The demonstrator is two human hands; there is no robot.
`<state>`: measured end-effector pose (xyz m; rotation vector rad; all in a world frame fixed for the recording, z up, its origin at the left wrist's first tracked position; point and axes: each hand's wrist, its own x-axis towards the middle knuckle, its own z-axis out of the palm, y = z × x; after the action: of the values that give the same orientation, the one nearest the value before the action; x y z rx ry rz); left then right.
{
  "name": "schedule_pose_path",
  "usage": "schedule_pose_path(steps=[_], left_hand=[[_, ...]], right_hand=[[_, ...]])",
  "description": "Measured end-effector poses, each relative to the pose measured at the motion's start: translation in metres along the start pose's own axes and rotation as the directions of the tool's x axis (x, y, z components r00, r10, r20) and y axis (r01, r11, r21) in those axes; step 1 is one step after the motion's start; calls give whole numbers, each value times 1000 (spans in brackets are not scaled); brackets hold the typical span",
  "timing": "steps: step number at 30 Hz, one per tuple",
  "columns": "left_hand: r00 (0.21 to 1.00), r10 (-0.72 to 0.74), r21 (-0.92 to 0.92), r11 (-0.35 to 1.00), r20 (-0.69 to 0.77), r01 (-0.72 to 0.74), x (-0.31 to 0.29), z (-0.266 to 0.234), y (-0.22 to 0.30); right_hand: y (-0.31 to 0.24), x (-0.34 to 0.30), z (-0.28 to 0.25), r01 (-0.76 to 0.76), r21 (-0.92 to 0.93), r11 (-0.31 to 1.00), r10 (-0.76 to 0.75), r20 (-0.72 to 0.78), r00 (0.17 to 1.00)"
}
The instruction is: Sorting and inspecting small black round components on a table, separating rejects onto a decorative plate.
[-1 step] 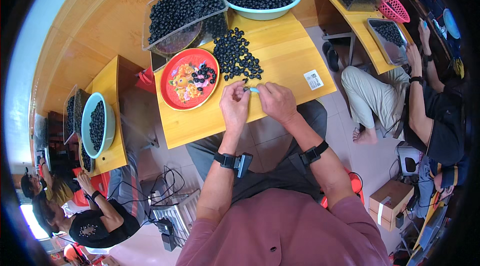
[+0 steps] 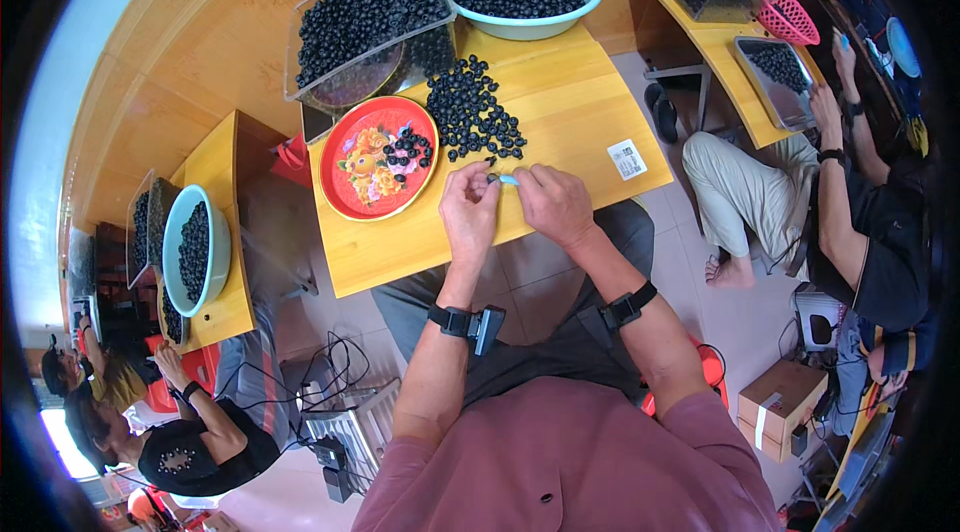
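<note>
Left hand (image 2: 468, 204) pinches a small dark berry (image 2: 492, 177) over the table (image 2: 570, 112), right hand (image 2: 555, 202) grips a little blue tool (image 2: 508, 180) against it; looks light, squishy, so hold gently by the sides.

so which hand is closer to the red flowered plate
Left. The left hand sits just past the red plate's right-hand rim, pinching a small dark fruit. The right hand is farther off, on the other side of the left hand, holding a small light blue tool.
</note>
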<state>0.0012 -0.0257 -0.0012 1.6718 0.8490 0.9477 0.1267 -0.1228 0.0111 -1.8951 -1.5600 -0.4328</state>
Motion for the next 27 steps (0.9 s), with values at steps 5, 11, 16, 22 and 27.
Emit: schedule_pose_path(steps=[5,11,16,22,27], left_hand=[[1000,-28,-75,997,12,29,5,3,-1],[999,-52,-218,975,-13,48,3,5,1],[999,-53,-221,974,-3,51,3,3,-2],[999,45,-17,999,-10,-45,5,-1,-5],[997,73,-61,995,-10,-73,6,-1,-8]], right_hand=[[3,5,2,7,-2,1000,-7,-2,1000],[5,6,6,-59,-46,997,60,28,998],[4,5,6,-48,-54,997,50,34,998],[5,2,6,-59,-63,996,59,6,998],[5,3,6,-66,-45,997,66,1,998]])
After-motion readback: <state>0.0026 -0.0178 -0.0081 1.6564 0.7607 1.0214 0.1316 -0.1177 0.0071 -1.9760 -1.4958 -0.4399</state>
